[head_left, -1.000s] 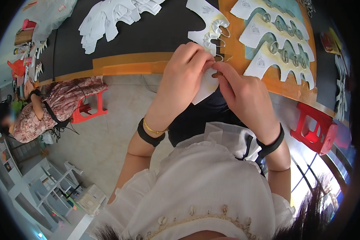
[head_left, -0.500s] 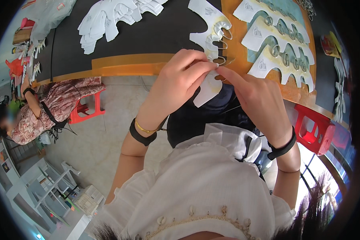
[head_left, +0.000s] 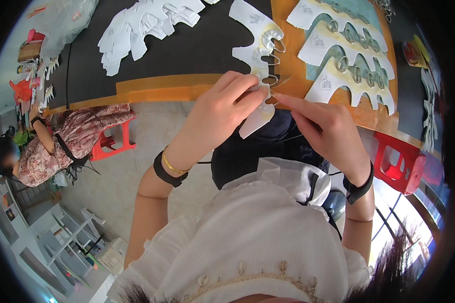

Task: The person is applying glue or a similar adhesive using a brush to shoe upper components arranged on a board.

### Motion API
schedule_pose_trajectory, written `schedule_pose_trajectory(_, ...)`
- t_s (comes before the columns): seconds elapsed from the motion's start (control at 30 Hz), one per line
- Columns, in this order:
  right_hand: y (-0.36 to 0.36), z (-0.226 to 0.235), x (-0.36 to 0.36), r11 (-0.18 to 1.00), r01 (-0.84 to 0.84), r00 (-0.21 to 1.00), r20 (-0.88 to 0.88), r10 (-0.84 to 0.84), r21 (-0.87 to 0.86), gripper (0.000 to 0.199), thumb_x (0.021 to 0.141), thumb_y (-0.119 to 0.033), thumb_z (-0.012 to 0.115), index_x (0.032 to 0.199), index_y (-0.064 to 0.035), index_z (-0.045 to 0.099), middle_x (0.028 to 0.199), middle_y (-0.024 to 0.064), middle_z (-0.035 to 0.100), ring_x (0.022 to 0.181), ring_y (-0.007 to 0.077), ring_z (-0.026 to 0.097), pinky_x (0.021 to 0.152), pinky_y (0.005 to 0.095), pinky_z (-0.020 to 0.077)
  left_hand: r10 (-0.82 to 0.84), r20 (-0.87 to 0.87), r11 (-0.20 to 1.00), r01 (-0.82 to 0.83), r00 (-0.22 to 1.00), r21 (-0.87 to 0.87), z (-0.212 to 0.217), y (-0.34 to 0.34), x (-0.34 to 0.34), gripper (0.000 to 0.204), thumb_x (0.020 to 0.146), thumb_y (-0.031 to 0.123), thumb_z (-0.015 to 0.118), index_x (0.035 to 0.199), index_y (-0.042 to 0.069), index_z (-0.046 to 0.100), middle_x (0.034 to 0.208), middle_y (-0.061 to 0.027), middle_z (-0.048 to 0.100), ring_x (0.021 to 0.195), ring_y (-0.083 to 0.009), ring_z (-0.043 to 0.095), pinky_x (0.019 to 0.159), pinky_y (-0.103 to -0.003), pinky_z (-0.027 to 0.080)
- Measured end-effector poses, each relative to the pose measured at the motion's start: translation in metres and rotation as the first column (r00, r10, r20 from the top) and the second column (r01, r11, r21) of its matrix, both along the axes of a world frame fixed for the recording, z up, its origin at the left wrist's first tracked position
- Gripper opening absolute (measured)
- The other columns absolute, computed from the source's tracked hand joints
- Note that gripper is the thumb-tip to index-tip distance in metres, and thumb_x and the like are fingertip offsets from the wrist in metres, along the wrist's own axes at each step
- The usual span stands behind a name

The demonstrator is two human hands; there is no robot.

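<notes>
Fingertips of the 2 hands, pressed together 0.5 s ago, now stand slightly apart, and the left forearm (head_left: 149, 202) is angled farther out to the left. Near the far left corner sits a clear plastic bag (head_left: 75, 28), its contents too blurred to tell; beside it, a brown box (head_left: 29, 52) has a red object (head_left: 34, 35) on top.

The left hand (head_left: 218, 115) is closed in a pinch, thumb and index finger gripping a scalloped white card (head_left: 257, 56) with wire loops (head_left: 284, 48) along its right side. That card spans the table's orange edge (head_left: 172, 83), its lower end hanging over the lap. The right hand (head_left: 333, 131) is partly open: index finger stretched to the card's right side, thumb parted below; I cannot tell whether it catches a loop. Both wrists bend inward. To the right lie 3 looped cards (head_left: 321, 45); to the left, a white stack (head_left: 136, 30) rests on black matting (head_left: 202, 48).
</notes>
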State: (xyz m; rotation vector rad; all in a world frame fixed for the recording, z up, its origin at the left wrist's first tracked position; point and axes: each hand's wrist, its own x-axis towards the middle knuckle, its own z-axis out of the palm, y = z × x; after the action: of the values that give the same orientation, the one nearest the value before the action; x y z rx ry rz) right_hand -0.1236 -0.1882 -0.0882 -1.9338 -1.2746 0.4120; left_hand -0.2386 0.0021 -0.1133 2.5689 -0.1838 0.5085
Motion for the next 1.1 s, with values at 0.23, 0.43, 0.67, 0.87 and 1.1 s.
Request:
schedule_pose_trajectory(0.23, -0.006, 0.017, 0.004, 0.976, 0.215, 0.966, -0.14, -0.217, -0.028, 0.03, 0.082, 0.004, 0.058, 0.109, -0.0077, 0.064, 0.069, 0.0088, 0.061, 0.048, 0.0103, 0.049, 0.048, 0.0233, 0.0405, 0.021, -0.008, 0.999, -0.021, 1.0, 0.033, 0.003, -0.004, -0.001, 0.029, 0.066, -0.004, 0.066, 0.094, 0.003, 0.065, 0.094, -0.0058, 0.055, 0.085, -0.0216, 0.056, 0.065, -0.029, 0.051)
schedule_pose_trajectory(0.43, 0.0, -0.001, -0.012, 0.919, 0.35, 0.892, -0.363, -0.268, 0.182, 0.034, 0.083, 0.005, 0.055, 0.115, -0.004, 0.051, 0.089, 0.0097, 0.064, 0.049, 0.0083, 0.049, 0.047, 0.0225, 0.0407, 0.037, -0.014, 0.992, -0.035, 0.999, 0.122, 0.003, -0.007, 0.0, 0.025, 0.067, -0.001, 0.065, 0.091, 0.005, 0.062, 0.095, -0.0032, 0.054, 0.087, -0.0193, 0.056, 0.067, -0.028, 0.052)
schedule_pose_trajectory(0.67, 0.016, -0.019, -0.022, 0.97, 0.151, 0.985, -0.105, -0.133, 0.189, 0.03, 0.082, 0.003, 0.057, 0.11, -0.005, 0.047, 0.091, 0.011, 0.067, 0.061, 0.026, 0.064, 0.052, 0.0323, 0.0489, 0.024, 0.041, 0.998, -0.027, 0.999, 0.056, -0.003, -0.004, 0.0, 0.027, 0.066, -0.003, 0.065, 0.092, 0.004, 0.063, 0.094, -0.0032, 0.054, 0.088, -0.0206, 0.057, 0.072, -0.029, 0.051)
schedule_pose_trajectory(0.87, 0.014, -0.023, -0.021, 0.986, 0.128, 0.992, -0.014, -0.127, 0.104, 0.032, 0.081, 0.002, 0.058, 0.11, -0.0058, 0.048, 0.088, 0.0097, 0.066, 0.064, 0.0271, 0.063, 0.052, 0.0344, 0.0491, 0.022, 0.066, 1.0, -0.023, 0.998, 0.017, -0.006, -0.002, -0.001, 0.029, 0.065, -0.004, 0.066, 0.092, 0.003, 0.062, 0.095, -0.0046, 0.056, 0.087, -0.0221, 0.057, 0.072, -0.031, 0.051)
schedule_pose_trajectory(1.1, 0.021, -0.02, -0.023, 0.995, -0.054, 0.937, 0.348, 0.02, 0.088, 0.039, 0.072, 0.005, 0.062, 0.108, -0.005, 0.049, 0.102, 0.0108, 0.064, 0.07, 0.0261, 0.064, 0.052, 0.0325, 0.0498, 0.025, 0.093, 0.999, -0.021, 0.995, -0.047, -0.01, 0.0, 0.0, 0.026, 0.066, -0.005, 0.066, 0.091, 0.004, 0.064, 0.096, -0.0045, 0.057, 0.088, -0.0227, 0.057, 0.071, -0.031, 0.051)
